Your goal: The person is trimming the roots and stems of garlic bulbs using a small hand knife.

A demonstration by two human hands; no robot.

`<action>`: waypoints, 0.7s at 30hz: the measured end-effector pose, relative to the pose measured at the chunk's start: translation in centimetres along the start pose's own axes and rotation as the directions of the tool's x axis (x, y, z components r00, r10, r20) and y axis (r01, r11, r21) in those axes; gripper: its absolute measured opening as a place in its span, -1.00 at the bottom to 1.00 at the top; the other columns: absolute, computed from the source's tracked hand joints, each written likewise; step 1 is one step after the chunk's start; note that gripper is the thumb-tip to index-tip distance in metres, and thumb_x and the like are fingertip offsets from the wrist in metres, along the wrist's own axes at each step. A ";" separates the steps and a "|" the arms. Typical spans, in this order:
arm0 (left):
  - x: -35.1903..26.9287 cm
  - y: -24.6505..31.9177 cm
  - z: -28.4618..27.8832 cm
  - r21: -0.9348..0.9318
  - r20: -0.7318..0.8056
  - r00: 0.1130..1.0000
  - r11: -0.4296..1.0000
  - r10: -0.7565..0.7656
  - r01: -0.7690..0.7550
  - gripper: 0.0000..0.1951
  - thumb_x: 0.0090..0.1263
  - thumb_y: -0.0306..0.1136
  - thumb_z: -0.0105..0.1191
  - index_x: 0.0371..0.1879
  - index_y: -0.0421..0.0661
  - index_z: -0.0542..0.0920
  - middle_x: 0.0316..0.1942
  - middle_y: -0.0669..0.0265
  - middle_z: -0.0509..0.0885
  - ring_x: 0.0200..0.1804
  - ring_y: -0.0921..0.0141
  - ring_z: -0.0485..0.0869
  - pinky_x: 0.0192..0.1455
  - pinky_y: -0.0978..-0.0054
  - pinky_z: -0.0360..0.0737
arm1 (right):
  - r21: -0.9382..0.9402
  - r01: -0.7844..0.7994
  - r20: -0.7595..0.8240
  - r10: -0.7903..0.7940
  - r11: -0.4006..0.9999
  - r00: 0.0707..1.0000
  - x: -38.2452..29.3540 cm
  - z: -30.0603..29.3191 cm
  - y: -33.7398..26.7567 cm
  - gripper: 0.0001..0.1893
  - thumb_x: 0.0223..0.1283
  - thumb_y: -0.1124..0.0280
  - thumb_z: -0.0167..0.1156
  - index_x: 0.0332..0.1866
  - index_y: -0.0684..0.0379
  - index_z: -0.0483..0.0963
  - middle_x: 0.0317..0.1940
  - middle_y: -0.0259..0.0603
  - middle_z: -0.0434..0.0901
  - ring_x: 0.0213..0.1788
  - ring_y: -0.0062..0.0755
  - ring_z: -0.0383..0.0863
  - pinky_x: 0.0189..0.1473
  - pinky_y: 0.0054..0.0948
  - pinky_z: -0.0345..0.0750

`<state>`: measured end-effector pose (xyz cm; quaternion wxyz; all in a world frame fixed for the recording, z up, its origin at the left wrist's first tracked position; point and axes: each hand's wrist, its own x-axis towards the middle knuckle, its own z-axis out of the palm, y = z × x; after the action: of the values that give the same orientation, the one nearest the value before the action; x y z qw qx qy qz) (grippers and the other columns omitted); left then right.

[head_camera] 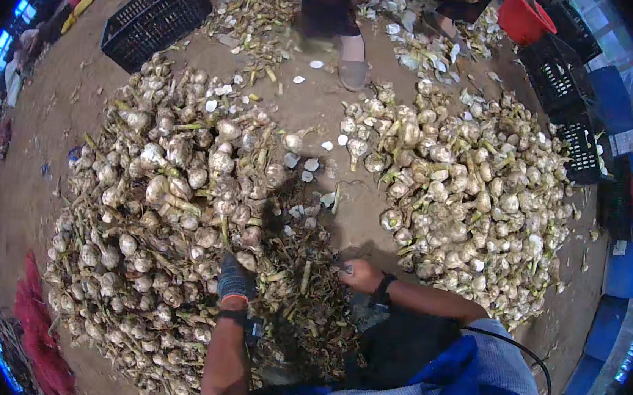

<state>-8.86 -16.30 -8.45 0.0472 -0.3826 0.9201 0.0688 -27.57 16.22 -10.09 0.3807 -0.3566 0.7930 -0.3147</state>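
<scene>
My left hand [236,279], in a dark knitted glove with an orange cuff, reaches to the near right part of a large heap of garlic bulbs [180,187]. Its fingertips touch the stem of a bulb; whether they grip it cannot be told. My bare right hand [362,275] is curled around a small object, perhaps a tool, too little of which shows to name. Between my hands lies a pile of dark roots and cut stems [312,300]. A second heap of garlic bulbs [466,183] spreads beyond my right forearm.
A black plastic crate [157,16] stands at the far left. Another person's shoe [353,74] is at the top middle, among trimmings. A red bucket [525,17] and black crates [554,72] line the far right. Red netting [38,325] lies at the lower left.
</scene>
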 end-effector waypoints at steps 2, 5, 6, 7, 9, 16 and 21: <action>-0.9 0.3 -1.3 -0.406 0.274 0.951 0.880 -0.141 0.247 -0.56 0.23 -0.20 0.31 0.01 -0.18 0.57 -0.05 0.02 0.72 0.01 0.05 0.70 0.05 0.13 0.63 | 0.015 -0.058 0.033 0.057 0.998 0.998 0.0 -0.9 -0.1 -0.57 0.28 0.06 0.19 -0.41 0.31 0.47 -0.54 0.09 0.51 -0.49 -0.02 0.51 -0.35 -0.06 0.41; -3.5 1.0 -4.6 -0.651 0.372 0.925 0.689 -0.078 0.319 -0.56 0.23 -0.27 0.32 0.06 -0.17 0.58 -0.07 0.13 0.75 -0.04 0.17 0.73 0.04 0.23 0.64 | 0.052 0.091 0.003 -0.092 0.994 0.996 0.4 -0.3 -0.5 -0.57 0.27 0.08 0.20 -0.45 0.31 0.43 -0.55 0.12 0.49 -0.50 0.01 0.50 -0.36 -0.02 0.37; -4.7 0.7 -5.3 -0.794 0.370 0.929 0.517 -0.007 0.320 -0.57 0.24 -0.32 0.31 0.07 -0.17 0.59 -0.09 0.18 0.75 -0.08 0.23 0.73 0.02 0.28 0.64 | -0.005 0.062 0.015 -0.062 0.998 0.998 0.8 -0.1 -1.6 -0.59 0.27 0.10 0.22 -0.43 0.30 0.45 -0.54 0.11 0.50 -0.47 0.03 0.51 -0.34 -0.02 0.39; -5.9 0.5 -5.4 -0.796 0.287 0.957 0.568 0.049 0.210 -0.61 0.25 -0.36 0.30 0.05 -0.17 0.60 -0.09 0.21 0.75 -0.08 0.29 0.72 0.02 0.32 0.64 | -0.024 0.064 0.038 -0.063 0.998 0.997 1.1 0.3 -2.9 -0.60 0.26 0.11 0.23 -0.42 0.30 0.46 -0.53 0.10 0.51 -0.46 0.04 0.52 -0.33 -0.03 0.40; -7.7 2.3 -6.7 -0.774 0.313 0.946 0.599 0.078 0.207 -0.66 0.26 -0.42 0.28 0.02 -0.16 0.63 -0.07 0.25 0.75 -0.05 0.36 0.71 0.04 0.36 0.63 | -0.013 0.119 -0.043 -0.120 0.993 0.992 1.1 0.8 -3.6 -0.63 0.24 0.12 0.24 -0.37 0.30 0.50 -0.50 0.09 0.54 -0.40 0.07 0.56 -0.29 -0.04 0.45; -10.1 4.1 -11.7 -0.873 0.210 0.964 0.475 0.161 0.111 -0.73 0.29 -0.39 0.23 -0.02 -0.03 0.68 -0.07 0.22 0.73 0.01 0.24 0.69 0.10 0.30 0.60 | -0.096 0.348 0.205 -0.324 0.932 0.924 2.2 -3.2 -18.8 -0.70 0.03 0.23 0.30 -0.26 0.24 0.53 -0.32 0.04 0.57 -0.22 0.13 0.60 -0.19 0.00 0.51; -12.4 2.8 -8.3 -0.938 0.147 0.971 0.338 0.189 0.076 -0.73 0.29 -0.34 0.25 -0.04 -0.05 0.69 -0.07 0.21 0.74 -0.02 0.22 0.69 0.09 0.32 0.60 | -0.066 0.475 0.272 -0.442 0.877 0.855 1.0 -2.8 -22.1 -0.69 -0.03 0.23 0.32 -0.29 0.23 0.47 -0.36 0.00 0.52 -0.20 0.15 0.58 -0.18 0.01 0.50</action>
<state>-2.42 -7.03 1.67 -0.0778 -0.2968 0.7137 0.6297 -23.15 3.99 7.99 0.3667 -0.5963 0.6497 -0.2965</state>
